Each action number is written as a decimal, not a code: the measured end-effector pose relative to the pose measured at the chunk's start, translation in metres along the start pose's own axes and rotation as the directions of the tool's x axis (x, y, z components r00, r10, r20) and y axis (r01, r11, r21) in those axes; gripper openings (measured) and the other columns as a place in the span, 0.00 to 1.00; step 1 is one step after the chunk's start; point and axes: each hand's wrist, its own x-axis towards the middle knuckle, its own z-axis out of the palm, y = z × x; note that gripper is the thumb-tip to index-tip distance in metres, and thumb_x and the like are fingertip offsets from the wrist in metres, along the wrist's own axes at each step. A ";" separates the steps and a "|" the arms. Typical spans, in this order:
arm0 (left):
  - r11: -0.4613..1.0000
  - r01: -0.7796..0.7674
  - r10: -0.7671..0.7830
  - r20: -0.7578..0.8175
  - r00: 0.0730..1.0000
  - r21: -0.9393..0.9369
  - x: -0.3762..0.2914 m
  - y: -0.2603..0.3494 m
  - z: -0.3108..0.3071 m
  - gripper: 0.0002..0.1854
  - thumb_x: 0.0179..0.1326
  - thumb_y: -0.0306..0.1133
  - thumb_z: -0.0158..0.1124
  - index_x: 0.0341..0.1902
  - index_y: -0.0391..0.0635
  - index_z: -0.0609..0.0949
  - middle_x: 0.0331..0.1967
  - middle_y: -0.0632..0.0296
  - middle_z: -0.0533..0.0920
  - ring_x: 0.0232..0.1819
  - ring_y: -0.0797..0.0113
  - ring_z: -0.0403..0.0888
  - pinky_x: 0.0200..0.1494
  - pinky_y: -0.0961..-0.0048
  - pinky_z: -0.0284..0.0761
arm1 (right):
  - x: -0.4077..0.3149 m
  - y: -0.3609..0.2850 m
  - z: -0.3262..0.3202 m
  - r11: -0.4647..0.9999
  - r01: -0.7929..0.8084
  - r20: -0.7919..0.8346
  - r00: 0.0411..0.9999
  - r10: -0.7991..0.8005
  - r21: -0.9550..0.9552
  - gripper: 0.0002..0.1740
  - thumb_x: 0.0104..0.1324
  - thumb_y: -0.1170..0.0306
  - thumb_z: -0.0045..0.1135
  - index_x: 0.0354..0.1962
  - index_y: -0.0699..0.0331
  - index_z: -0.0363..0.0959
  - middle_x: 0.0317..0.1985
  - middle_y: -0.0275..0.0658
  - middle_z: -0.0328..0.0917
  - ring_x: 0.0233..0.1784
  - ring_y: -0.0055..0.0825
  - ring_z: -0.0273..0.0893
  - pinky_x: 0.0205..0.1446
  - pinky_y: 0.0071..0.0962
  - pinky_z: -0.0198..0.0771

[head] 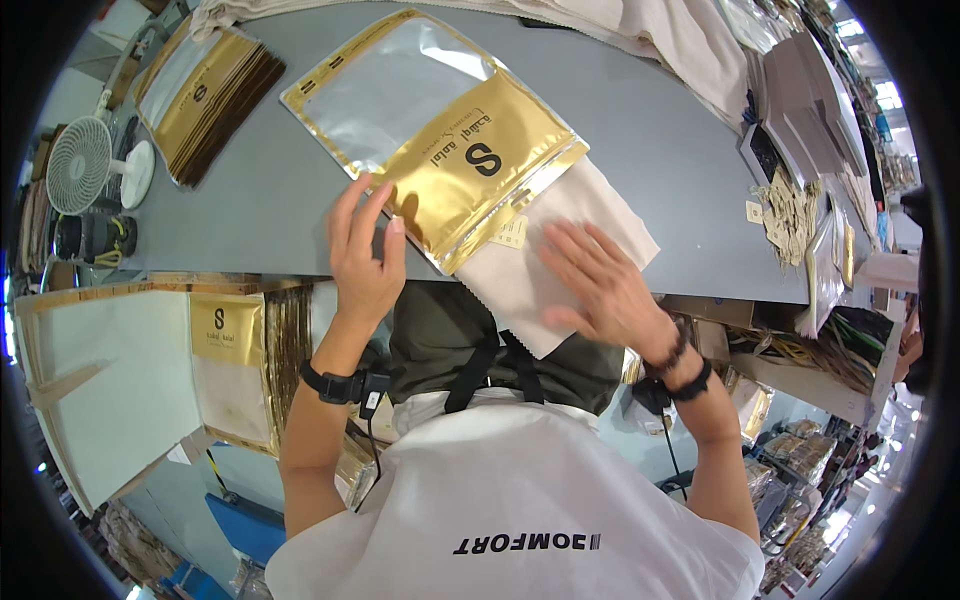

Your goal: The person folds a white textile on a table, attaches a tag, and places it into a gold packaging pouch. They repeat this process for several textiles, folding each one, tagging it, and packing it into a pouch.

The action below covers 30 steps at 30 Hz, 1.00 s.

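Observation:
A gold-and-clear zip pouch lies slanted on the grey table, bearing printed writing. From beneath its zip end, a pale cream folded cloth runs out over the table's near edge. A small cream tag with writing rests on the cloth beside the zip. My left hand is at the pouch's left side, fingers spread and fingertips at its edge, gripping nothing. Over the cloth is my right hand, slightly blurred, palm down with fingers apart; whether it presses on the fabric is hard to tell.
A stack of gold pouches sits at the table's far left, near a white fan. More cream cloth drapes along the far edge. Grey boards and a bundle of tags are at right. Filled pouches stand in a box lower left.

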 end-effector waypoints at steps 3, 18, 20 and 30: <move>1.000 -0.025 0.025 -0.073 0.997 0.002 -0.034 0.007 -0.010 0.13 0.64 0.23 0.67 0.51 0.44 0.86 0.55 0.52 0.82 0.56 0.50 0.78 0.60 0.58 0.73 | -0.043 -0.005 0.004 0.998 -0.022 0.101 0.994 0.029 -0.062 0.38 0.70 0.60 0.62 0.75 0.59 0.65 0.79 0.47 0.62 0.84 0.45 0.57 0.87 0.53 0.48; 0.974 -0.191 0.219 0.284 0.933 -0.123 -0.033 0.055 0.019 0.21 0.54 0.33 0.74 0.52 0.39 0.87 0.53 0.46 0.85 0.60 0.39 0.79 0.67 0.43 0.69 | -0.001 -0.037 0.012 0.994 -0.092 -0.229 0.970 0.076 -0.060 0.38 0.59 0.80 0.61 0.69 0.50 0.75 0.72 0.48 0.72 0.73 0.46 0.75 0.75 0.51 0.71; 0.970 -0.227 0.242 0.271 0.932 -0.085 -0.026 0.054 0.019 0.21 0.55 0.35 0.75 0.52 0.40 0.87 0.52 0.47 0.86 0.58 0.40 0.81 0.64 0.45 0.72 | 0.004 -0.037 0.015 0.993 -0.112 -0.251 0.963 0.097 -0.047 0.38 0.60 0.80 0.60 0.69 0.50 0.74 0.71 0.49 0.72 0.72 0.47 0.75 0.74 0.53 0.72; 0.980 -0.193 0.164 0.382 0.910 0.040 0.018 0.035 0.016 0.14 0.55 0.39 0.73 0.44 0.47 0.88 0.37 0.56 0.89 0.30 0.45 0.87 0.33 0.50 0.81 | 0.042 -0.035 0.016 0.950 -0.167 -0.263 0.935 0.237 0.262 0.48 0.50 0.84 0.66 0.71 0.52 0.71 0.67 0.54 0.75 0.56 0.50 0.84 0.46 0.41 0.86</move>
